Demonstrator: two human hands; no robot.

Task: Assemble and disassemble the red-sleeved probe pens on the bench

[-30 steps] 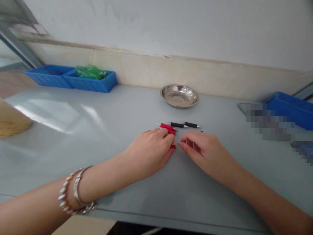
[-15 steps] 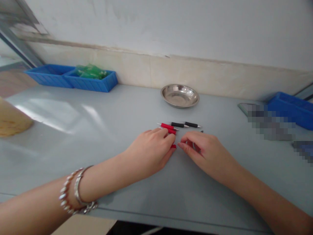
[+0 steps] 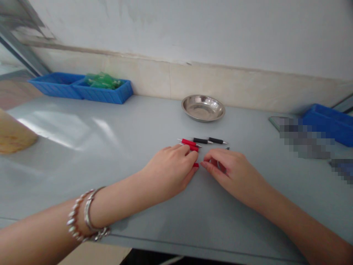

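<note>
My left hand (image 3: 175, 167) is closed with a short red pen piece (image 3: 196, 165) between its fingers; only the end of it shows. Facing it, my right hand (image 3: 228, 165) has thumb and forefinger pinched close to that red end. Whatever the right fingertips hold, if anything, is too small or hidden. Just beyond the hands lie a red pen piece with metal tips (image 3: 188, 142) and another red piece (image 3: 194, 148), partly covered by the left fingers. Beside them are a black pen piece (image 3: 200, 140) and a second black one (image 3: 217, 140). A small dark tip (image 3: 227, 148) peeks out behind my right hand.
A round steel dish (image 3: 203, 108) stands near the wall. Blue bins (image 3: 102, 96) sit at the back left, one with green plastic bags (image 3: 103, 80). Another blue bin (image 3: 328, 123) and a blurred flat object (image 3: 300, 138) are at right. A yellowish rounded object (image 3: 16, 134) is far left.
</note>
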